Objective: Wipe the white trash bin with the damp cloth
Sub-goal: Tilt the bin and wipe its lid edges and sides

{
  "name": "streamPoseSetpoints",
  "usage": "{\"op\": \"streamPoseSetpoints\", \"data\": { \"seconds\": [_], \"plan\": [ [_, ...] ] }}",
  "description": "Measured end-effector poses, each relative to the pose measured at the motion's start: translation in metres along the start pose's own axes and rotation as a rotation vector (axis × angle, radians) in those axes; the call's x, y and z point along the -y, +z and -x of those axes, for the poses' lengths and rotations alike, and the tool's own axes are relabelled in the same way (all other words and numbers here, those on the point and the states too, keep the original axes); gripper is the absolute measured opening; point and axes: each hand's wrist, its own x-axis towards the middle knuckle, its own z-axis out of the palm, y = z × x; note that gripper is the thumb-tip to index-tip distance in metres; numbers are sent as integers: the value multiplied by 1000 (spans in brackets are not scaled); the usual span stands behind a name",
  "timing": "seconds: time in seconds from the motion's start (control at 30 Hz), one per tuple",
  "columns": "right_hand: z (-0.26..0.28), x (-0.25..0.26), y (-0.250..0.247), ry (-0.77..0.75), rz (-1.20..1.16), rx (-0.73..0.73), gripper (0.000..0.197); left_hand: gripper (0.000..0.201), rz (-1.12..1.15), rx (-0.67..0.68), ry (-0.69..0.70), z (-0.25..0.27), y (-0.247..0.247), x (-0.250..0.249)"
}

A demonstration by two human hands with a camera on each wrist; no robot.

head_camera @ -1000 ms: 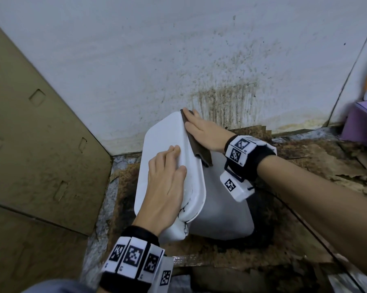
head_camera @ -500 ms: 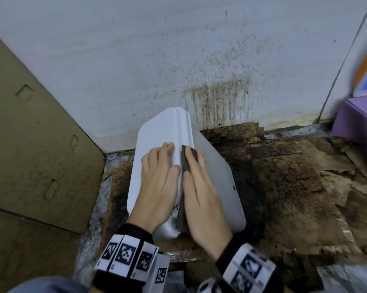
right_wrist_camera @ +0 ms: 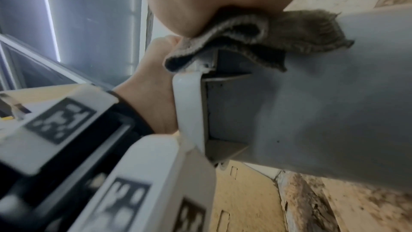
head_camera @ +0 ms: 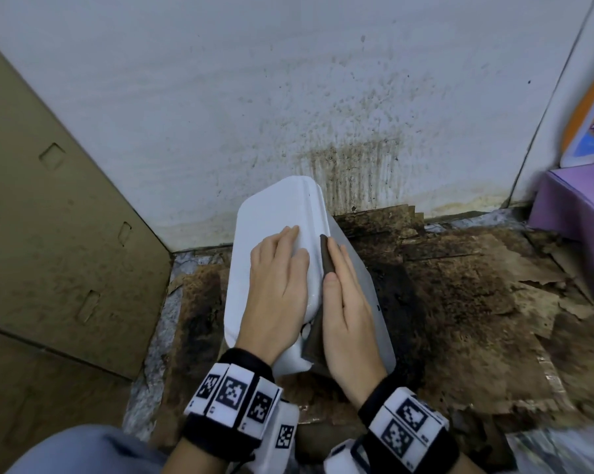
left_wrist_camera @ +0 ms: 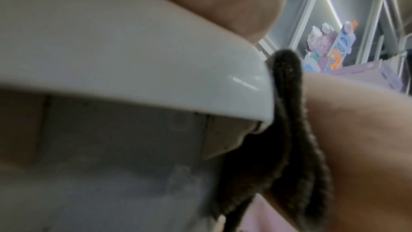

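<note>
1. The right hand [head_camera: 348,314] is laid flat, fingers straight and together, on the cloth [head_camera: 328,265], which is mostly hidden beneath it.
2. The left hand [head_camera: 276,290] is spread flat on the bin's lid.
3. The bin [head_camera: 278,206] is seen on stained cardboard [head_camera: 459,302] by the wall, its base hidden.

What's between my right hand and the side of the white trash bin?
The dark damp cloth, pressed flat by the right hand against the white plastic trash bin; clearest in the head view.

Dim, even light; wide-angle edge bending; both wrist views blurred close up.
</note>
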Motion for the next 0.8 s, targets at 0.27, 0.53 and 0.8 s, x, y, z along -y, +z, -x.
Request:
{"op": "streamPoseSetpoints", "data": {
  "seconds": [0.27, 0.53, 0.8],
  "plan": [
    [-24, 1, -46, 113, -121, 27, 44, 31, 478, -280, -20, 2, 10, -33],
    [-52, 3, -82, 209, -120, 97, 43, 29, 1033, -342, -312, -9, -2, -34],
    [-52, -3, -99, 243, -66, -4, 49, 35, -107, -153, -450, 4, -7, 8]
  ]
}}
